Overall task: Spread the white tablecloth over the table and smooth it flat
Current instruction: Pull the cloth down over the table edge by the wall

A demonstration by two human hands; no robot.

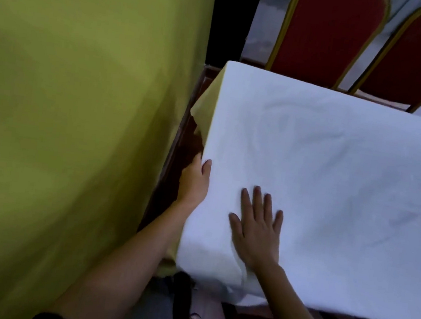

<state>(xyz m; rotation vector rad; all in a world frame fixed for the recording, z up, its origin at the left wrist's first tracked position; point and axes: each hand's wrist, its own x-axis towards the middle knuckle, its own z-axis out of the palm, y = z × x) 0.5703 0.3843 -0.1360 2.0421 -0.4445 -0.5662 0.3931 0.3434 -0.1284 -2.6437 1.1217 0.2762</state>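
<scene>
The white tablecloth (333, 178) lies over the table and fills the right half of the view, with faint wrinkles across its top. It hangs over the left end and the near edge. My right hand (256, 227) rests flat on the cloth near the near-left corner, fingers spread. My left hand (194, 181) is at the table's left edge, thumb on top of the cloth and fingers hidden below the hanging edge. A pale yellow under-cloth (206, 109) shows beneath the white one at the left end.
A large yellow-green cloth-covered surface (77, 118) fills the left side, close to the table, with a dark wooden strip (175, 155) between them. Two red chairs with gold frames (331, 34) stand behind the table's far edge.
</scene>
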